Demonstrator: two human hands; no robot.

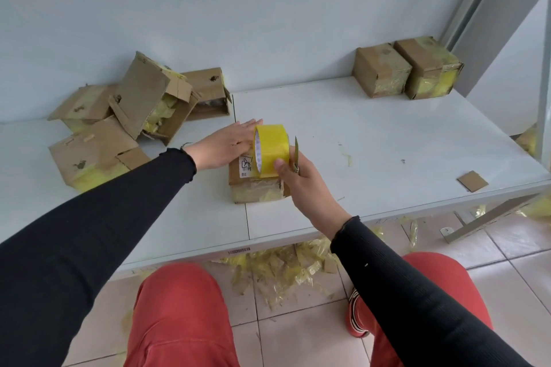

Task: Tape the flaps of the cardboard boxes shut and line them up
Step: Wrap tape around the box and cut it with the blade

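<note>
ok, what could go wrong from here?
1. The right hand grips the tape roll together with a small blade that points up: it could nick a finger or the tape.
2. The left hand only presses flat on the box, so a pull on the tape may slide it.
</note>
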